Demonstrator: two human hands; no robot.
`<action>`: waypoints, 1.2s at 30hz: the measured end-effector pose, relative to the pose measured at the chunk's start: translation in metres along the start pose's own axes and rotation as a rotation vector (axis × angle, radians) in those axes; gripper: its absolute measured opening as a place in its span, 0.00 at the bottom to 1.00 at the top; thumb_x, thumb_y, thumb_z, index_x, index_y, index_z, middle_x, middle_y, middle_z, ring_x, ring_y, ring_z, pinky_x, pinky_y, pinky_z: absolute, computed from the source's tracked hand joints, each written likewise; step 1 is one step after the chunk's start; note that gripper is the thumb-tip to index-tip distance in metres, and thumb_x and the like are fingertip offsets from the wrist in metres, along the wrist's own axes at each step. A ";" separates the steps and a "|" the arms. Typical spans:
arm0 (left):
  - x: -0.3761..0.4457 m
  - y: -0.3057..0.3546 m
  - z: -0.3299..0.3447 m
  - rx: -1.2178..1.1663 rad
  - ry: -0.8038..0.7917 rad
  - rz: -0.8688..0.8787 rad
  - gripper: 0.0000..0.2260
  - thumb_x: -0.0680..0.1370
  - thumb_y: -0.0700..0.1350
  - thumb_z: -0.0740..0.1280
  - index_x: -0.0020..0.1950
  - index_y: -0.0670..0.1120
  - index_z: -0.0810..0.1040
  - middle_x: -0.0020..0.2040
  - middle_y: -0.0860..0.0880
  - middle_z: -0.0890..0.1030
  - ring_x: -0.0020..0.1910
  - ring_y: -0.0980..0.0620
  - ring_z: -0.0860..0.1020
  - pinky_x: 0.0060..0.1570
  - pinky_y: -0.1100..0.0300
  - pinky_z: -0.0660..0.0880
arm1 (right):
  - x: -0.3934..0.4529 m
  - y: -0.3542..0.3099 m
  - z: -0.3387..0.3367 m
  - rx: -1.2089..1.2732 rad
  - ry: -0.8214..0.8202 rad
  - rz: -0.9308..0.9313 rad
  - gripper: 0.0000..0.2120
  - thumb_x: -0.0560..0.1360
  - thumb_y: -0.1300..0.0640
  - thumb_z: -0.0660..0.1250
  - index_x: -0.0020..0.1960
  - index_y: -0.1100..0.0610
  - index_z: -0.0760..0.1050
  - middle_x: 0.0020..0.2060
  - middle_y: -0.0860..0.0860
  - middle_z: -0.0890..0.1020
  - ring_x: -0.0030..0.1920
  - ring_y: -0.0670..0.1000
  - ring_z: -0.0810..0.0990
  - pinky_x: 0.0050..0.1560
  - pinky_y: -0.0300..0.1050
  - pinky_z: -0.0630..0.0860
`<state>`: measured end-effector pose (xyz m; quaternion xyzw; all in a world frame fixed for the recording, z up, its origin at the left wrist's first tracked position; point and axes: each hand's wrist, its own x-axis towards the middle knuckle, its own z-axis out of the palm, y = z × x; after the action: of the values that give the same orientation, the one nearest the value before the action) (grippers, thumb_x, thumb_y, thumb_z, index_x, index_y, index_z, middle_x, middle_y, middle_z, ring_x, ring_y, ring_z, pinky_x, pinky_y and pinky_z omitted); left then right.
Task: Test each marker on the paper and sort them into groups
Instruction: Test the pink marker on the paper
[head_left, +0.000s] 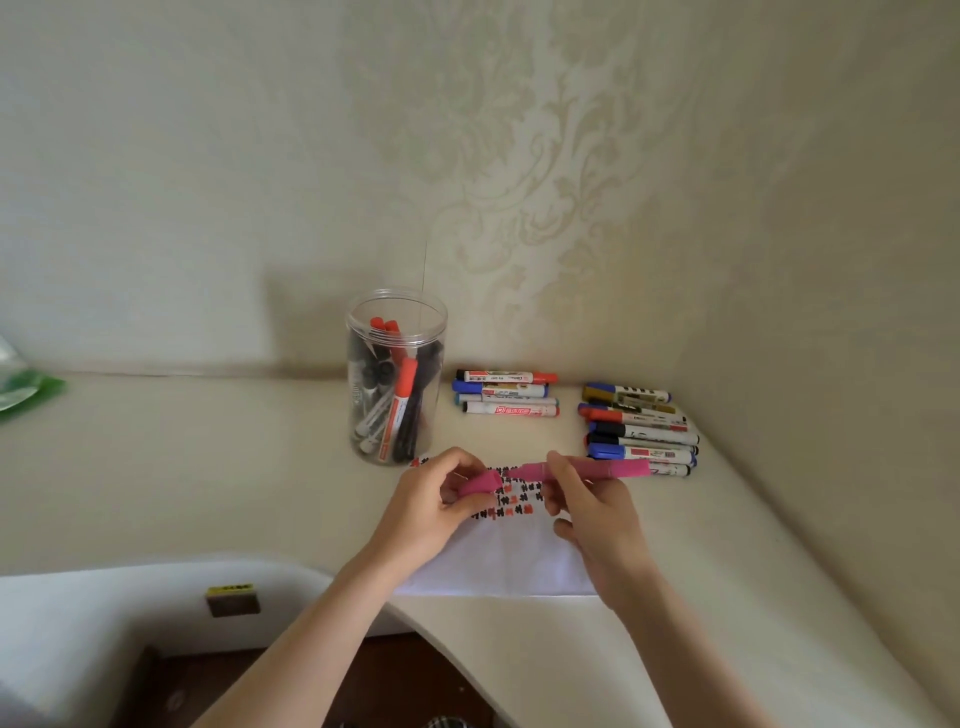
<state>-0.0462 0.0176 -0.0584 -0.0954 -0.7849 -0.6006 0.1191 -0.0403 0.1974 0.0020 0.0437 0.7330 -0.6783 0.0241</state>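
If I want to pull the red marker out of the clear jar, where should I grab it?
Probably grip the red marker by its red cap end, coming straight down through the open top of the clear jar. It leans nearly upright with the cap uppermost, and the jar's wall blocks any sideways reach. Pinch the cap with your fingers and lift upward.

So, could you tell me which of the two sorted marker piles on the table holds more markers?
The right-hand pile, in the corner beside the right hand, holds more; the pile next to the clear jar has only about four markers.

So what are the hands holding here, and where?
Right hand grips the pink marker near its tip end; left hand pinches its pink cap, off.
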 end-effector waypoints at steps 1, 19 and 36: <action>0.000 0.000 0.000 0.001 -0.001 0.005 0.10 0.71 0.41 0.76 0.49 0.49 0.79 0.45 0.54 0.84 0.45 0.54 0.83 0.49 0.51 0.80 | 0.000 0.000 0.001 -0.010 0.002 0.001 0.15 0.78 0.50 0.67 0.41 0.61 0.80 0.31 0.52 0.77 0.34 0.48 0.72 0.32 0.40 0.67; 0.002 -0.003 -0.004 -0.087 0.030 0.008 0.09 0.73 0.38 0.75 0.52 0.47 0.83 0.46 0.51 0.84 0.46 0.50 0.83 0.51 0.51 0.80 | 0.012 0.012 0.018 -0.070 -0.020 -0.012 0.14 0.74 0.49 0.72 0.40 0.60 0.82 0.28 0.49 0.79 0.29 0.45 0.75 0.32 0.34 0.73; 0.002 0.016 -0.009 -0.045 -0.018 0.007 0.09 0.74 0.39 0.74 0.53 0.47 0.83 0.47 0.50 0.85 0.49 0.52 0.83 0.52 0.54 0.80 | 0.004 0.001 0.017 -0.022 -0.120 0.063 0.14 0.73 0.47 0.73 0.48 0.58 0.83 0.32 0.47 0.83 0.33 0.42 0.80 0.35 0.33 0.73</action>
<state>-0.0431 0.0135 -0.0407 -0.1060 -0.7719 -0.6167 0.1121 -0.0450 0.1811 -0.0004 0.0257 0.7360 -0.6705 0.0898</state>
